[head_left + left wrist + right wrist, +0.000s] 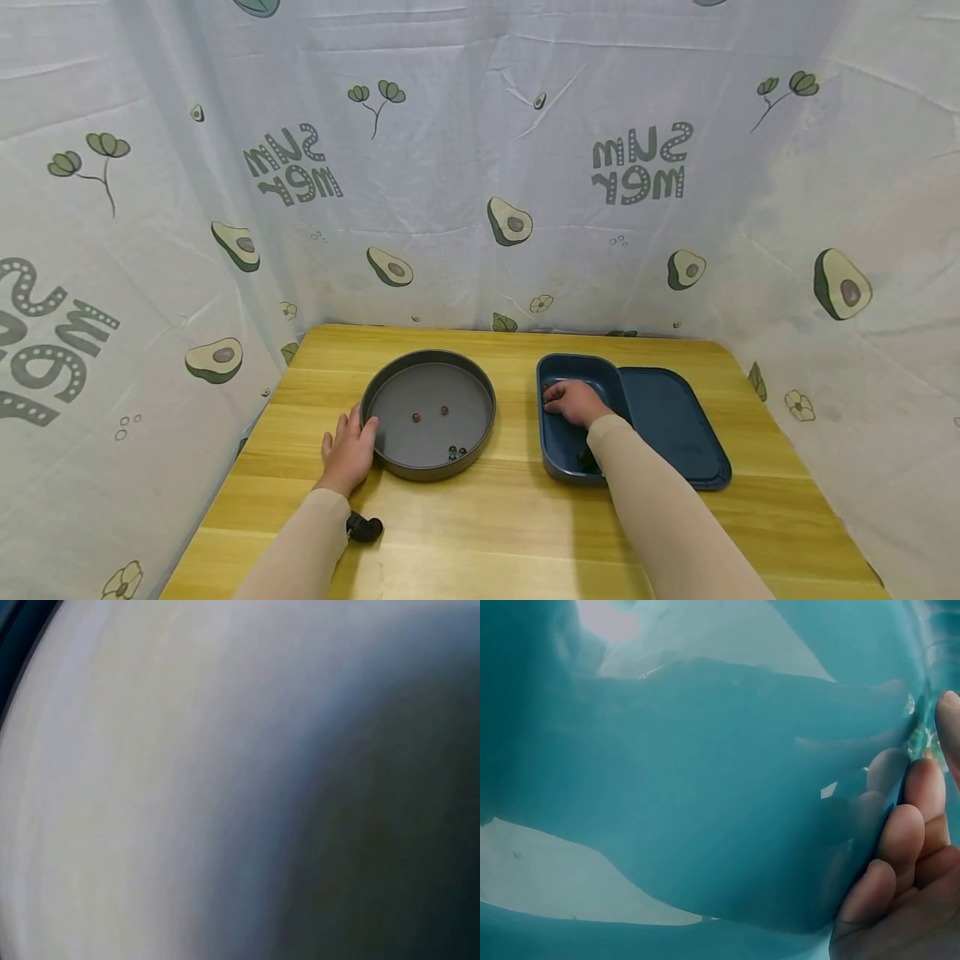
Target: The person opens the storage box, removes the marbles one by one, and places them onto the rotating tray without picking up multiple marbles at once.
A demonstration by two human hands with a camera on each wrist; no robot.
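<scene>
My left hand [351, 454] rests at the left side of a round grey pan [430, 475], thumb at the rim and fingers loosely spread. Inside the pan lie two reddish marbles [416, 417] near the middle and a pair of dark green ones [452, 453] toward the front. My right hand [576, 403] reaches into a dark blue rectangular box [558, 450] at its left wall. Its thumb and index finger pinch a small green marble [935, 745], while the other fingers [901, 832] curl against the box's shiny surface. The left wrist view is blurred and shows no hand.
A flat blue lid [671, 425] lies on the wooden table [480, 533] against the box's right side. Beside my left wrist is a black device [365, 527]. White curtains [450, 167] printed with avocados hang behind and along both sides.
</scene>
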